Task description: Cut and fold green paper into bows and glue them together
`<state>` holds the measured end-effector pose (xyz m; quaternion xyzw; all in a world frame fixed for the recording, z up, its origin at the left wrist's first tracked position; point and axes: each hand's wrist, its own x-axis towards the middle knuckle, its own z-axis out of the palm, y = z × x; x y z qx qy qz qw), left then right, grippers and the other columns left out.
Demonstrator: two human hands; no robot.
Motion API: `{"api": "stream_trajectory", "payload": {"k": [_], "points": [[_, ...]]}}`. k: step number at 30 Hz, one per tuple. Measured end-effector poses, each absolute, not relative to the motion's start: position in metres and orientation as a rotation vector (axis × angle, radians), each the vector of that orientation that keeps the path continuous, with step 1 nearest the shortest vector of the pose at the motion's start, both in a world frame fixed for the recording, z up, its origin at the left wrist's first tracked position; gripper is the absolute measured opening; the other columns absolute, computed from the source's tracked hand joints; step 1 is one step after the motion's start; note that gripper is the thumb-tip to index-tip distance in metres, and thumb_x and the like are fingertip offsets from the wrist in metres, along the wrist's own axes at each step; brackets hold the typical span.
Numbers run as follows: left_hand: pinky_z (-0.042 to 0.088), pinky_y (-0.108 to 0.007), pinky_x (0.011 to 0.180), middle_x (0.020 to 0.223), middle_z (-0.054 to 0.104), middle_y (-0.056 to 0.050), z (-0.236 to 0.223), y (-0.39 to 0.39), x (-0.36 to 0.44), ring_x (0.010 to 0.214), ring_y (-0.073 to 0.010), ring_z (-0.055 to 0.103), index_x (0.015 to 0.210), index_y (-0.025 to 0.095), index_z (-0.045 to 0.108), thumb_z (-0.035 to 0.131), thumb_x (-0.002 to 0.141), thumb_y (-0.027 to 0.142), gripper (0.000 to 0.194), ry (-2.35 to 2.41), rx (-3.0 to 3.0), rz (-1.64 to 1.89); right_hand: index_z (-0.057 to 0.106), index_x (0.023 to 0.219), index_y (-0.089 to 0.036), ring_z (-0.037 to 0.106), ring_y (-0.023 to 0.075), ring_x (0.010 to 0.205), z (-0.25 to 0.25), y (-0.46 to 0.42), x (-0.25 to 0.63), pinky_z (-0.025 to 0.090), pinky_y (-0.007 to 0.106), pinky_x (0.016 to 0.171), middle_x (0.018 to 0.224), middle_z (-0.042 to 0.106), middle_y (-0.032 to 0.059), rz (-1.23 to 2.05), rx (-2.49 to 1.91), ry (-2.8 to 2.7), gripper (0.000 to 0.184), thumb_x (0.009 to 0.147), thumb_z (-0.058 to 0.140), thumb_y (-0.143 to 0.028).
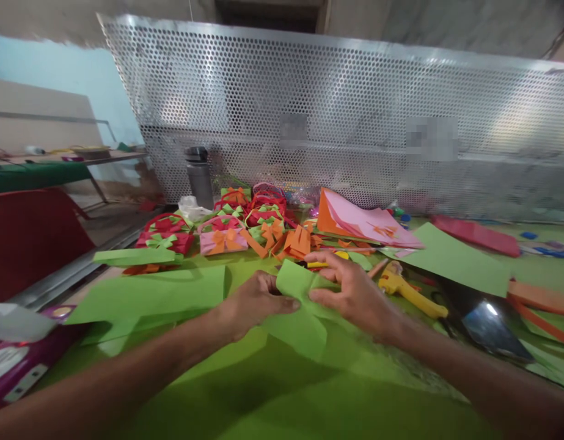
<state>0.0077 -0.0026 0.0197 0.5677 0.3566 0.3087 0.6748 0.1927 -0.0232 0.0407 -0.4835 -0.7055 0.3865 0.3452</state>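
In the middle of the view, a folded piece of green paper is held just above the green table. My left hand pinches its left side, with the thumb lying across the front. On the opposite side, my right hand has its thumb and fingers closed on the paper's right part. Flat green sheets lie left of my left hand. Close to my right hand are a yellow glue gun and a yellow-handled tool, partly hidden behind the fingers.
Several small red and pink paper bags with bows stand at the back, beside a grey bottle. Pink and orange sheets are stacked right of them. A dark glossy phone-like slab lies at right. A perforated metal panel rises behind.
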Motion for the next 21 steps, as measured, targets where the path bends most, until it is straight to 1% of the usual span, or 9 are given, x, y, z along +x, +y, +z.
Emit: {"api": "stream_trajectory", "payload": {"k": [3, 7, 10, 15, 17, 21], "points": [[0.05, -0.029, 0.065, 0.069, 0.071, -0.008, 0.016, -0.0018, 0.0069, 0.064, -0.0194, 0.064, 0.079, 0.011, 0.074, 0.079, 0.057, 0.026, 0.026, 0.791, 1.191, 0.714, 0.05, 0.116, -0.02, 0.067, 0.0186, 0.068, 0.038, -0.0184, 0.1968, 0.05, 0.026, 0.057, 0.09, 0.071, 0.0047, 1.027, -1.265, -1.768, 0.044, 0.073, 0.06, -0.017], [0.051, -0.029, 0.064, 0.072, 0.072, -0.01, 0.0114, 0.0, 0.0061, 0.065, -0.0204, 0.066, 0.083, 0.01, 0.073, 0.081, 0.056, 0.027, 0.033, 0.816, 1.157, 0.707, 0.051, 0.115, -0.02, 0.066, 0.0177, 0.068, 0.036, -0.0173, 0.1986, 0.049, 0.025, 0.056, 0.09, 0.071, 0.0042, 1.052, -1.262, -1.768, 0.044, 0.072, 0.06, -0.016], [0.052, -0.029, 0.061, 0.072, 0.072, -0.01, 0.0105, 0.0014, 0.0045, 0.063, -0.0204, 0.066, 0.079, 0.01, 0.073, 0.08, 0.058, 0.027, 0.028, 0.817, 1.13, 0.679, 0.051, 0.115, -0.021, 0.065, 0.0169, 0.066, 0.0373, -0.0182, 0.1982, 0.049, 0.025, 0.055, 0.089, 0.07, 0.0033, 1.081, -1.263, -1.75, 0.045, 0.071, 0.061, -0.016], [0.052, -0.029, 0.063, 0.073, 0.072, -0.011, 0.0136, 0.0024, 0.002, 0.065, -0.021, 0.067, 0.077, 0.011, 0.073, 0.078, 0.06, 0.026, 0.024, 0.765, 1.128, 0.667, 0.049, 0.113, -0.019, 0.063, 0.0149, 0.061, 0.0395, -0.0166, 0.1974, 0.047, 0.024, 0.052, 0.08, 0.068, 0.0006, 1.169, -1.207, -1.667, 0.046, 0.07, 0.063, -0.018], [0.052, -0.029, 0.064, 0.071, 0.072, -0.01, 0.0149, 0.0029, 0.0014, 0.065, -0.0207, 0.067, 0.078, 0.012, 0.073, 0.078, 0.06, 0.027, 0.024, 0.755, 1.109, 0.664, 0.048, 0.113, -0.019, 0.063, 0.0151, 0.062, 0.0392, -0.0153, 0.1982, 0.048, 0.024, 0.054, 0.079, 0.068, 0.0005, 1.189, -1.178, -1.644, 0.046, 0.07, 0.064, -0.019], [0.052, -0.029, 0.064, 0.07, 0.072, -0.009, 0.0156, 0.0042, 0.0004, 0.064, -0.0204, 0.067, 0.076, 0.012, 0.073, 0.078, 0.059, 0.028, 0.023, 0.746, 1.136, 0.639, 0.048, 0.115, -0.019, 0.065, 0.0178, 0.07, 0.0366, -0.0147, 0.1998, 0.05, 0.028, 0.061, 0.084, 0.068, 0.0028, 1.169, -1.17, -1.688, 0.047, 0.072, 0.064, -0.019]]}}
